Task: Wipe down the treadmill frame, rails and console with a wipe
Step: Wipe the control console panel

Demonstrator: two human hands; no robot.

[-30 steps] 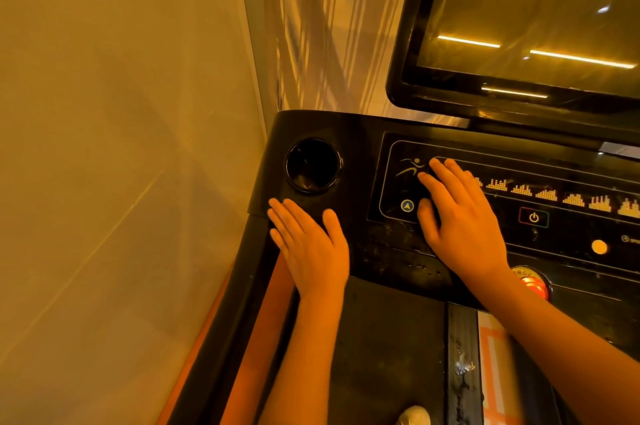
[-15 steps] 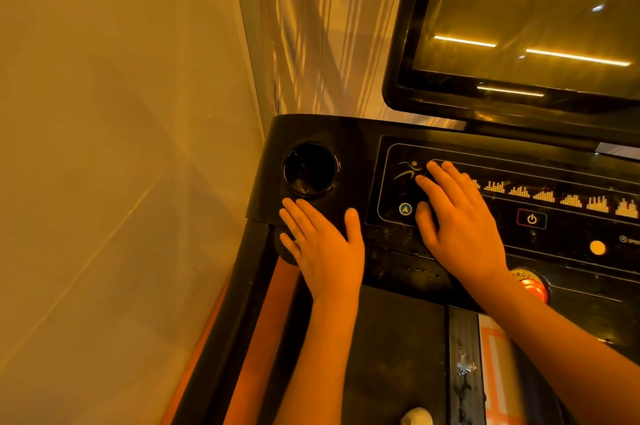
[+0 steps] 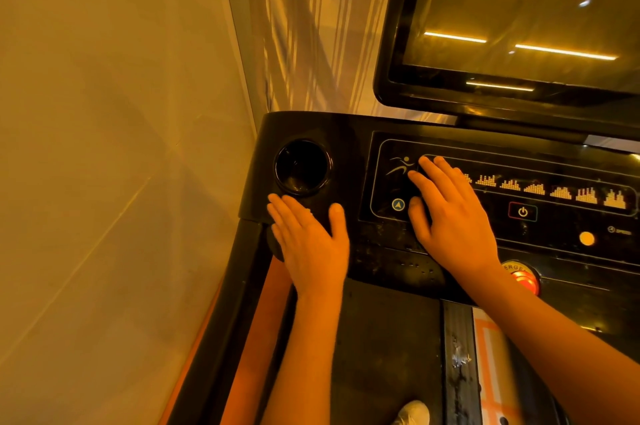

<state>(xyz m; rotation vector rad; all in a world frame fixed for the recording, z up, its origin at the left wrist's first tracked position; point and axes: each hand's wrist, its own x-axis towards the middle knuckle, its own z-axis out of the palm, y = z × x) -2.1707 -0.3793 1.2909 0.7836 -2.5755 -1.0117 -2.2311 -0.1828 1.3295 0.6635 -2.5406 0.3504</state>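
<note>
Black console [image 3: 356, 147]; straight-fingered left hand [image 3: 311, 244] flat by cup holder [image 3: 302, 166], right hand [image 3: 453, 216] likewise on button panel [image 3: 561, 209]

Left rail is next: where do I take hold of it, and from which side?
Take the black left rail just below the console corner, near the flat left hand. Come from above on the belt side: the wall seems close along its outer edge, so a grip wrapped from inside probably fits best.
</note>
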